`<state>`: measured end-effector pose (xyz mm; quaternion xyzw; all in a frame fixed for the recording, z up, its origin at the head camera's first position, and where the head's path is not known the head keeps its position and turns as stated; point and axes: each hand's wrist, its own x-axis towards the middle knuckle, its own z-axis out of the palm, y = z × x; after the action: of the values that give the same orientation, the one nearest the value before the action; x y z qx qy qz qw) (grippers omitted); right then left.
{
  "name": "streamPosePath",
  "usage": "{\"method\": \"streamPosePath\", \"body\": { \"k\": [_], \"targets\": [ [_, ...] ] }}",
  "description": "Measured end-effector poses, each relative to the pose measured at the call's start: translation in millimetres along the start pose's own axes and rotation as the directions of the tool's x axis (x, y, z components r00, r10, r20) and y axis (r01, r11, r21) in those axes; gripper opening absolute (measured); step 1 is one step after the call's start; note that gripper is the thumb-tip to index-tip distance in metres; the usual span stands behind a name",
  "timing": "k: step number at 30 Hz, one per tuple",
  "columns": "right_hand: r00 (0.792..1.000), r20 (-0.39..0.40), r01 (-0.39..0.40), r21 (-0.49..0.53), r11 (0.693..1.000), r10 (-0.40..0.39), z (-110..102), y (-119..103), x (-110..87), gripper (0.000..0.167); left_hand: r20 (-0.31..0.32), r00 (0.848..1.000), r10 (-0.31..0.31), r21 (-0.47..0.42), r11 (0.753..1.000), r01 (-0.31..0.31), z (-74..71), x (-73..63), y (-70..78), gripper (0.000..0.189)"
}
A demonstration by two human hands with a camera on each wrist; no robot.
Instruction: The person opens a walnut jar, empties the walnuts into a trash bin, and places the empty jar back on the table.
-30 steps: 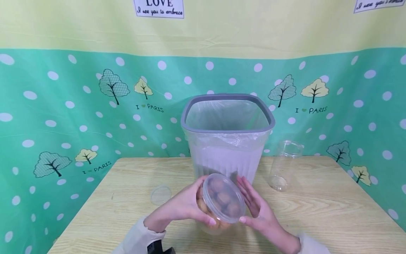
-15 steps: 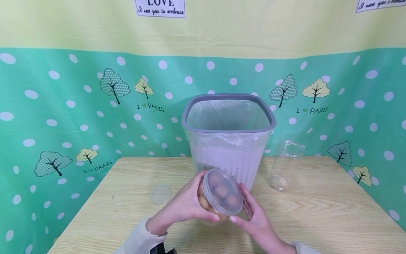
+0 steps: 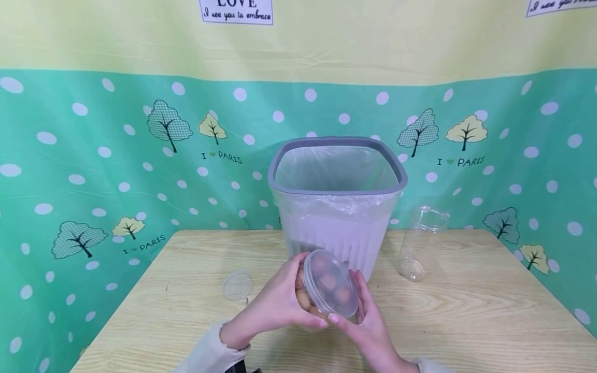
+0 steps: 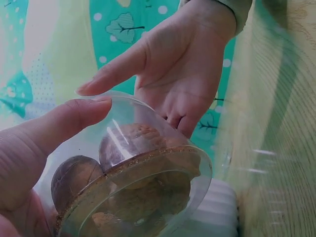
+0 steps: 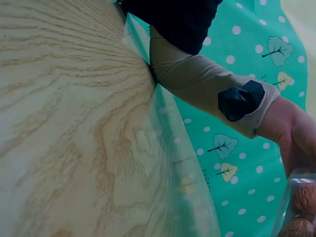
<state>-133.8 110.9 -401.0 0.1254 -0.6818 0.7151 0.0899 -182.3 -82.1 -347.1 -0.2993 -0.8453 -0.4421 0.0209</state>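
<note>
A clear jar [image 3: 305,303] of walnuts [image 5: 302,196] is held tilted in front of the bin [image 3: 338,233], its lid [image 3: 332,282] facing up and toward the right; the jar is gripped round its side by the left hand [image 3: 277,303]; the lid's edge is held between the thumb and fingers of the right hand [image 3: 368,326]. The bin, rimmed in grey and lined with a clear bag [image 3: 345,204], is stood on a wood-grain table [image 3: 186,311]; a clear disc [image 3: 238,286] is laid to the left of the bin, and a tall clear container [image 3: 422,243] is stood to its right. Behind the bin a curtain [image 3: 93,197] is hung; "I PARIS", with a small heart between the words, can be read on it to the bin's left, again lower and farther left, and once to its right; on a white panel [image 3: 237,11] above and left of the bin, "LOVE" is printed over "I see you to embrace"; the script on a second panel [image 3: 559,5], high and right of the bin, is cut off, only its opening words being legible.
</note>
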Motion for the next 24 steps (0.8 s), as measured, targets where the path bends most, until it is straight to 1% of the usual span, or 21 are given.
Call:
{"method": "streamPosePath", "body": {
  "k": [7, 12, 15, 19, 24],
  "targets": [
    [1.0, 0.003, -0.007, -0.012, 1.0, 0.007, -2, 0, 1.3, 0.099, -0.001, 1.0, -0.015, 0.022, 1.0, 0.015, 0.6, -0.5, -0.2, 0.113],
    [1.0, 0.013, -0.024, -0.027, 0.999, 0.025, -5, 0, 2.4, 0.1, 0.009, 1.0, -0.015, 0.013, 1.0, 0.014, 0.1, -0.1, -0.4, 0.113],
    [0.999, 0.027, -0.022, -0.022, 1.0, 0.023, -7, 0, 2.8, 0.1, 0.017, 1.0, -0.011, 0.009, 1.0, 0.011, -0.5, 0.3, -1.5, 0.112],
    [0.998, 0.055, 0.013, 0.008, 1.0, -0.013, -11, 2, 4.4, 0.1, 0.033, 0.999, -0.006, -0.009, 1.0, 0.006, -1.4, 0.9, -2.7, 0.11],
    [0.99, 0.103, 0.091, 0.048, 0.995, -0.095, -15, 4, 5.6, 0.099, 0.062, 0.998, 0.004, -0.045, 0.999, -0.001, -3.6, 1.3, -2.9, 0.109]
  ]
}}
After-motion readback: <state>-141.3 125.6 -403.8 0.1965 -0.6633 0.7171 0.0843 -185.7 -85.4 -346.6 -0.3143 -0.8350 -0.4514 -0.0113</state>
